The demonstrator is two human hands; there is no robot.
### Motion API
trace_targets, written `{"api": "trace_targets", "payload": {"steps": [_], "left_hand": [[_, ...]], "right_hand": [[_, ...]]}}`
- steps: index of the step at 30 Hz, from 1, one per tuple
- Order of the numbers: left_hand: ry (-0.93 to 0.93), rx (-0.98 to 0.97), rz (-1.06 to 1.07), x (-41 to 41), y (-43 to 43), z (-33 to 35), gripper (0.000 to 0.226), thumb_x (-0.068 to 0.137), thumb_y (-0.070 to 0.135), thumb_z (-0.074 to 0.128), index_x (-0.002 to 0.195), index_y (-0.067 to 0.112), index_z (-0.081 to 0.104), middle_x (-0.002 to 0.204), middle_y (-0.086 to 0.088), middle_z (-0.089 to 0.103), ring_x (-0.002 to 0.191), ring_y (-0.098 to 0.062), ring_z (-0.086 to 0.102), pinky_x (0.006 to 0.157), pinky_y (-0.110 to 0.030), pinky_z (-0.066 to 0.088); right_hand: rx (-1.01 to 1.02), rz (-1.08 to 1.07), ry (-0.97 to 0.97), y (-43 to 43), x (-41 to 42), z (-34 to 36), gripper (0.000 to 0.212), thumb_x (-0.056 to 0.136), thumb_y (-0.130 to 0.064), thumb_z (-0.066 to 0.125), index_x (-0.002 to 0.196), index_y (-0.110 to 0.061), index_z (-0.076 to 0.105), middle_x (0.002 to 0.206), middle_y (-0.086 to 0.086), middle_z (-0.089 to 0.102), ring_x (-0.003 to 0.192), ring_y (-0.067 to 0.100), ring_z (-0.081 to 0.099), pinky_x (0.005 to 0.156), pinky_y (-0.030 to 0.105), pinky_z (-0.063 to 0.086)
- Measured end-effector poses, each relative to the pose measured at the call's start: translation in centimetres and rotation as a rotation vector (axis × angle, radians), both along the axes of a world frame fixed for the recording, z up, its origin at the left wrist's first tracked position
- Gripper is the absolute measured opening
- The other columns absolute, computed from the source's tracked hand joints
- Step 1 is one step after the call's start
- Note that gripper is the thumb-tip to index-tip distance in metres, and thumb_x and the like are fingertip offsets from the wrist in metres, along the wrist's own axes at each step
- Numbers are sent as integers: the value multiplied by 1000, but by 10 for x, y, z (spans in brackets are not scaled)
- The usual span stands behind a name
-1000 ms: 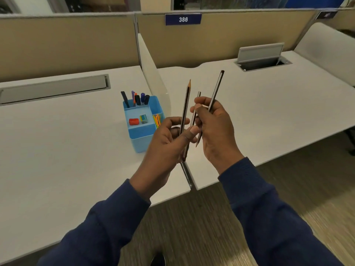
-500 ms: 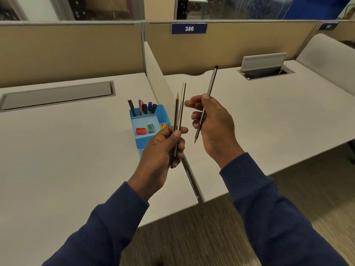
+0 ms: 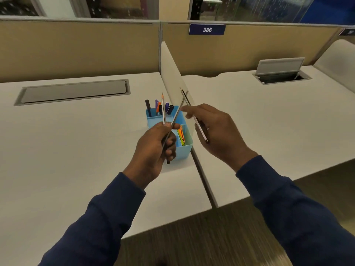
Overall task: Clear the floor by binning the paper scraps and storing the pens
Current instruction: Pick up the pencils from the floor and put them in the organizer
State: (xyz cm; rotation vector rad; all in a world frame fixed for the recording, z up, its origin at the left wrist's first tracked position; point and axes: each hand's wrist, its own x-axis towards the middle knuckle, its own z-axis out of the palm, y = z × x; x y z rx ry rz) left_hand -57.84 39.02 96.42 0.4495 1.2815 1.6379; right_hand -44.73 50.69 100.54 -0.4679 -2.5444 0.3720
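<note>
Two pencils [image 3: 163, 110] are pinched in the left hand [image 3: 153, 148], one in the right hand [image 3: 215, 131], fingers closed around them. Both are held over the blue organiser [image 3: 187, 139], likely for dropping in.

Both hands [image 3: 153, 148] [image 3: 217, 133] grip pencils [image 3: 163, 110] above organizer [image 3: 184, 148].

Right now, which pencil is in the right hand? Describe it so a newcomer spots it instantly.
Start at the white divider between the two desks, then drop to its near end, where the blue organizer sits. The right hand beside it holds one dark pencil; the left hand holds two, fanned apart.
</note>
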Motion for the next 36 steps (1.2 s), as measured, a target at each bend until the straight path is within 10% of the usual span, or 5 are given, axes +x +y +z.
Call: {"api": "trace_targets", "payload": {"steps": [11, 20, 26, 30, 36], "left_hand": [[316, 96, 105, -47, 32, -18, 21, 106, 6, 37, 119, 9, 53, 94, -7, 71, 87, -17, 73, 82, -28, 60], [393, -60, 91, -41, 59, -61, 31, 94, -5, 42, 98, 23, 55, 88, -1, 63, 87, -8, 66, 89, -32, 50], [396, -85, 76, -41, 69, -73, 25, 95, -3, 44, 95, 20, 53, 92, -4, 60, 94, -18, 63, 91, -37, 56], [397, -78, 73, -47, 76, -71, 23, 96, -3, 43, 97, 17, 54, 90, -3, 61, 87, -17, 62, 87, -32, 55], [439, -75, 20, -45, 75, -78, 23, 96, -1, 46, 106, 19, 55, 96, -4, 61, 88, -15, 61, 85, -26, 55]], "right_hand": [[-525, -229, 310, 1, -49, -53, 20, 101, -10, 54, 119, -14, 61, 110, -1, 69, 82, 5, 70, 73, 24, 61], [-470, -370, 130, 8, -73, -104, 95, 99, -13, 59, 154, -47, -10, 94, -7, 60, 70, 4, 67, 55, -1, 45], [-396, -318, 115, 6, -70, -124, 48, 99, -5, 51, 141, -26, 52, 125, 0, 66, 109, 15, 66, 96, 22, 54], [-356, -295, 133, 4, -67, -125, 38, 96, -4, 56, 132, -16, 60, 126, 3, 66, 110, 16, 64, 89, 8, 44], [-352, -306, 127, 3, -62, -120, 35, 95, -2, 55, 126, -13, 63, 123, 8, 62, 99, 21, 65, 84, 35, 58]]}}
